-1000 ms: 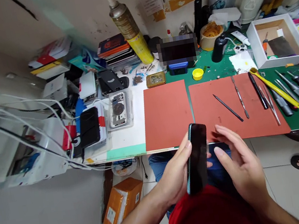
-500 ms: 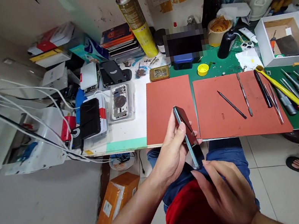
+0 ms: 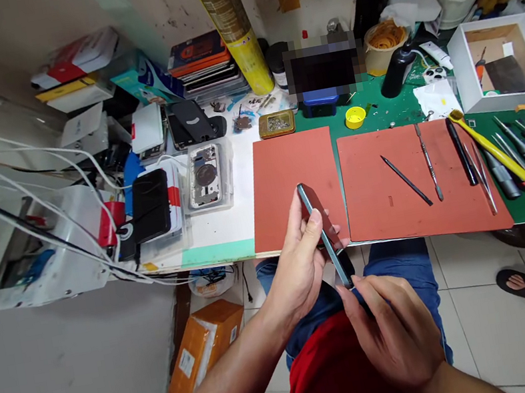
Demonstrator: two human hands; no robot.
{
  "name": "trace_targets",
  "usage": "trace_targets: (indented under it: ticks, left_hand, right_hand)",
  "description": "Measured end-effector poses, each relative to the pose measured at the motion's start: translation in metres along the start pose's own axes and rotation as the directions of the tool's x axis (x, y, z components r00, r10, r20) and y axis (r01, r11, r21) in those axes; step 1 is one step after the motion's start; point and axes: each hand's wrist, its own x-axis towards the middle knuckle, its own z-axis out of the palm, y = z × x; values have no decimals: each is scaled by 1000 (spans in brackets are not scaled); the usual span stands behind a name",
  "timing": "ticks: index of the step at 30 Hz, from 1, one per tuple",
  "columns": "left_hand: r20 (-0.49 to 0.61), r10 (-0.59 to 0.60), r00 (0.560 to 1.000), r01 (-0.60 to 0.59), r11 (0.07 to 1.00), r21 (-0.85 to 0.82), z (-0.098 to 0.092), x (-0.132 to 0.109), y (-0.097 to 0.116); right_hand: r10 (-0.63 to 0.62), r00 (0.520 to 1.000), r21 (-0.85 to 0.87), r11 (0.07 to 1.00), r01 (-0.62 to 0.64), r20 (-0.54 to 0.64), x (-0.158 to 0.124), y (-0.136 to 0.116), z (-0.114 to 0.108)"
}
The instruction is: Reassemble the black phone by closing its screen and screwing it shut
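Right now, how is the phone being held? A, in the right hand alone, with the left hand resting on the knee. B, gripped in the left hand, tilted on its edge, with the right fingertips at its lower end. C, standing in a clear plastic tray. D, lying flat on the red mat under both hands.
B: the left hand grips the phone tilted on edge, and the right hand has its fingertips at the lower end.

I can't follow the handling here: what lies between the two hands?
In the head view, the phone, held in the left hand, its lower end reaching the fingertips of the right hand.
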Motion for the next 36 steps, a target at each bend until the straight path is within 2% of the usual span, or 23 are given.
trace_targets:
  ticks: [4,6,8,9,10,12,13,14,15,16,17,19,22,25,28,31,36]
  left_hand:
    - [-12,11,1000,-11,1000,20,0,0,0]
    - [-23,19,1000,-18,999,36,-1,1,0]
    - [-42,39,998,-37,998,53,-2,1,-1]
    - [-48,50,998,-47,997,59,-2,2,-1]
    - [-53,63,997,-60,996,62,-2,2,-2]
    - [-55,88,995,-84,994,64,-3,1,-3]
    - [-54,95,994,-91,994,62,-3,1,-4]
    - [-54,99,994,-96,994,56,-3,1,-5]
    - [-55,103,993,-101,994,45,-3,0,-6]
    - [-56,108,993,-106,994,29,-4,0,-7]
    - [-57,111,992,-111,994,6,-4,0,-7]
    - [-56,106,993,-109,992,-61,-5,1,-5]
    - [-52,34,998,-43,980,-197,-7,2,3]
    - [-37,-26,999,14,956,-293,-8,3,12]
    - [-17,-6,1000,0,948,-318,-10,3,14]
    - [24,10,1000,-2,949,-315,-13,1,11]
    - [96,13,995,16,953,-302,-20,-2,5]
  right_hand:
    - [-30,1000,17,999,30,-7,-3,2,2]
    - [-9,1000,86,996,11,-19,-3,1,2]
    - [156,988,213,965,-154,5,0,-1,1]
    - [294,954,289,910,-297,55,2,-2,1]
    - [440,887,361,812,-459,137,6,-2,1]
    - [645,674,459,507,-730,360,12,-3,2]
    - [675,574,485,348,-802,464,15,-2,3]
    - [673,498,502,211,-838,547,17,-1,4]
    - [657,450,516,106,-850,605,17,0,5]
    - [640,428,531,36,-846,638,17,0,5]
    - [629,425,548,-2,-837,651,16,1,4]
    - [624,453,574,8,-819,637,10,4,0]
    - [639,513,564,145,-813,574,1,9,-8]
    - [653,505,480,238,-844,564,-3,12,-10]
    - [612,521,456,276,-846,596,3,9,-3]
    - [574,549,478,288,-830,607,11,2,7]
    - [583,530,464,276,-842,616,18,-6,14]
